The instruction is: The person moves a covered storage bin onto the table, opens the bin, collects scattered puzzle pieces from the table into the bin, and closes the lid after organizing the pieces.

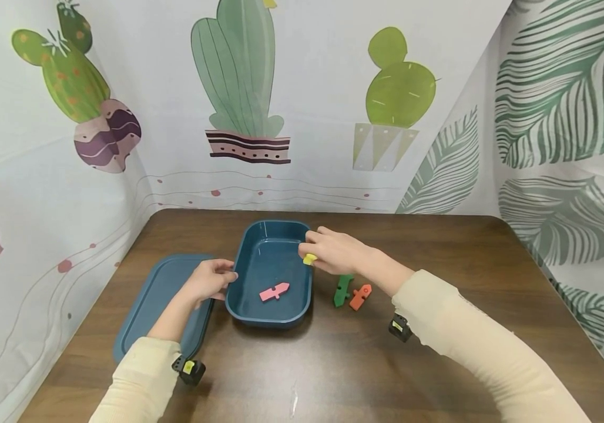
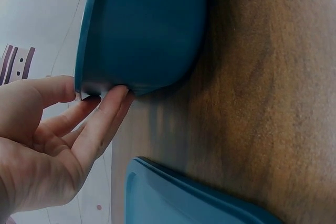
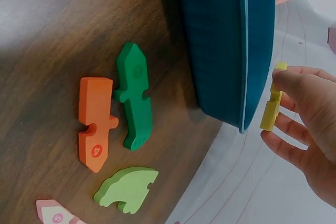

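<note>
A dark blue rectangular box (image 1: 270, 321) stands on the table with a pink puzzle piece (image 1: 274, 291) lying inside. My left hand (image 1: 209, 279) holds its left side, thumb at the rim and fingers against the outer wall. Over the box's right rim, my right hand (image 1: 334, 251) pinches a yellow puzzle piece (image 3: 271, 100) between thumb and fingers. Right of the box lie a green puzzle piece (image 1: 342, 291) and an orange one (image 1: 361, 297), side by side. The right wrist view also shows a light green piece (image 3: 127, 189) and part of a pale pink piece (image 3: 55, 213).
A flat blue lid (image 1: 161, 294) lies on the brown wooden table (image 1: 259, 376), left of the box and partly behind the left forearm. Behind the table hangs a white cloth (image 1: 323, 106) printed with cacti and leaves.
</note>
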`<state>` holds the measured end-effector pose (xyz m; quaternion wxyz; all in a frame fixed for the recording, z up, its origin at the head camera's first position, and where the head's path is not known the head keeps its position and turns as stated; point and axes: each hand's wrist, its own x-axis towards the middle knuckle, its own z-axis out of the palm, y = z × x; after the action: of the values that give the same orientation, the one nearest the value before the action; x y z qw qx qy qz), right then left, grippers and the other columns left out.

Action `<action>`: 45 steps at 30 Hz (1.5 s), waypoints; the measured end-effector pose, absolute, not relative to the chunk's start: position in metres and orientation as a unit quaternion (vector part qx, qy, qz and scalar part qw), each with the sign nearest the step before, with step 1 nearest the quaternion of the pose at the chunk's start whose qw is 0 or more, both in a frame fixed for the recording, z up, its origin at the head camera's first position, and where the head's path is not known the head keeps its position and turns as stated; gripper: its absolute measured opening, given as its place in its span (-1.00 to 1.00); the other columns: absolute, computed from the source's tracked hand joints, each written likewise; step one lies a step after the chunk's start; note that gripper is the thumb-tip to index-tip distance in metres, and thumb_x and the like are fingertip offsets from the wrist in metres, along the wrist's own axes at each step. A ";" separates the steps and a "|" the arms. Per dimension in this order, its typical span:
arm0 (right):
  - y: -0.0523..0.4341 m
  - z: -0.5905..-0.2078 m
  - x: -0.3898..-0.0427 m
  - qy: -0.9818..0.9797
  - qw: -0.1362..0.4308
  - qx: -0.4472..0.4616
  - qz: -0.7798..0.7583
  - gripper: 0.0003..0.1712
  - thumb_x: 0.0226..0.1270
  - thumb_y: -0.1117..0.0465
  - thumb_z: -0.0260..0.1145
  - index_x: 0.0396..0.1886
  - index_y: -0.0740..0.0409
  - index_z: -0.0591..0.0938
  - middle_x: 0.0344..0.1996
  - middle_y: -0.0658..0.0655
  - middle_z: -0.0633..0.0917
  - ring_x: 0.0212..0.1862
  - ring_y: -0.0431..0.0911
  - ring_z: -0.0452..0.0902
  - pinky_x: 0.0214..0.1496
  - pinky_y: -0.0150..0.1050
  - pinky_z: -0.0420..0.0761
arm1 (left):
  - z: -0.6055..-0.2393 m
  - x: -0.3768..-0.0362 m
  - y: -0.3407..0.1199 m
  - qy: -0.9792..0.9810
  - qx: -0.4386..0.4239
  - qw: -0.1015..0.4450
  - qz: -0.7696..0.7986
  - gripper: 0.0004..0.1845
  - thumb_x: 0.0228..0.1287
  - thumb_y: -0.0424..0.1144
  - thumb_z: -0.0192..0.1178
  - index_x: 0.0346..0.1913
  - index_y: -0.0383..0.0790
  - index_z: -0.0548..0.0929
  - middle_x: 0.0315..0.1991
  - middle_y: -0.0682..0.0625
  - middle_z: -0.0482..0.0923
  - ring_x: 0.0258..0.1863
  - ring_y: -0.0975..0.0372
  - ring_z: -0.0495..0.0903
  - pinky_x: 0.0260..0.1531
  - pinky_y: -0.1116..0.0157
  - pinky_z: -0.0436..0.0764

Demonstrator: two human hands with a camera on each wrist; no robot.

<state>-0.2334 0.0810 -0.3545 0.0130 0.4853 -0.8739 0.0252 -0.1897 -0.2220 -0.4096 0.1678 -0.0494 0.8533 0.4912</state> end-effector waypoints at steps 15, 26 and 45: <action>0.063 -0.356 -0.238 -0.872 0.005 0.490 0.012 -0.75 0.19 0.16 0.31 -0.13 -0.07 0.52 -0.22 0.01 0.51 -0.22 -0.10 0.36 -0.29 -0.35 0.49 | -0.409 -0.190 -0.222 0.851 -0.053 0.173 0.494 -0.51 0.29 -0.27 0.08 0.24 -0.37 0.33 0.13 -0.33 0.42 -0.01 -0.10 0.50 -0.31 0.15 0.66; 0.047 -0.360 -0.242 -0.873 0.000 0.488 0.002 -0.77 0.22 0.17 0.29 -0.13 -0.08 0.51 -0.23 0.01 0.51 -0.21 -0.09 0.36 -0.26 -0.33 0.48 | -0.408 -0.190 -0.222 0.849 -0.053 0.174 0.497 -0.50 0.30 -0.28 0.07 0.26 -0.39 0.31 0.15 -0.34 0.40 0.03 -0.15 0.47 -0.32 0.16 0.65; 0.017 -0.362 -0.242 -0.881 -0.033 0.473 -0.005 -0.74 0.23 0.13 0.28 -0.09 -0.12 0.48 -0.13 0.00 0.51 -0.13 -0.09 0.37 -0.14 -0.33 0.49 | -0.411 -0.191 -0.223 0.849 -0.052 0.176 0.495 -0.50 0.29 -0.26 0.08 0.25 -0.34 0.32 0.14 -0.31 0.43 0.01 -0.10 0.48 -0.30 0.16 0.65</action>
<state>-0.2424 0.0175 -0.3622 -0.0332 0.4726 -0.8806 -0.0049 -0.1909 -0.2227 -0.4112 0.1764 -0.0517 0.8493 0.4949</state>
